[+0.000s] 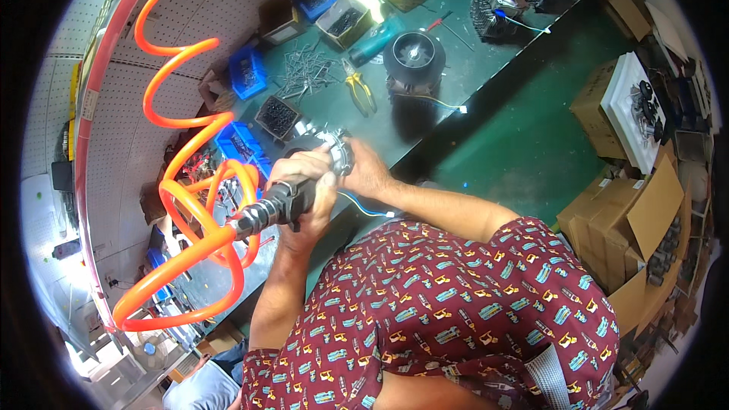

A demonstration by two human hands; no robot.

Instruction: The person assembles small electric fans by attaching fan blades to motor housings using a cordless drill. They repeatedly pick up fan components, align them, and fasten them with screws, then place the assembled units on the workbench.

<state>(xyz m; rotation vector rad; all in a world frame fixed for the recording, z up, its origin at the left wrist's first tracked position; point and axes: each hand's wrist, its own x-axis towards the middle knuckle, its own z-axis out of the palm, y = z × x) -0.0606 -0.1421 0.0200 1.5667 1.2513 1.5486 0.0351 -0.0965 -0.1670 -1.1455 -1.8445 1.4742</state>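
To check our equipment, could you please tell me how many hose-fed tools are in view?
1: the dark tool in the left hand, joined to the orange coiled hose; others may be hidden.

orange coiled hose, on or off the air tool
On: the orange coiled hose meets the silvery coupling at the rear of the black air tool in the left hand.

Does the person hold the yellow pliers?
No, the yellow pliers lie on the green bench, apart from the left hand and right hand.

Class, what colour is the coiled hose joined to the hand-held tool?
Bright orange; the coiled hose shows best in the head view.
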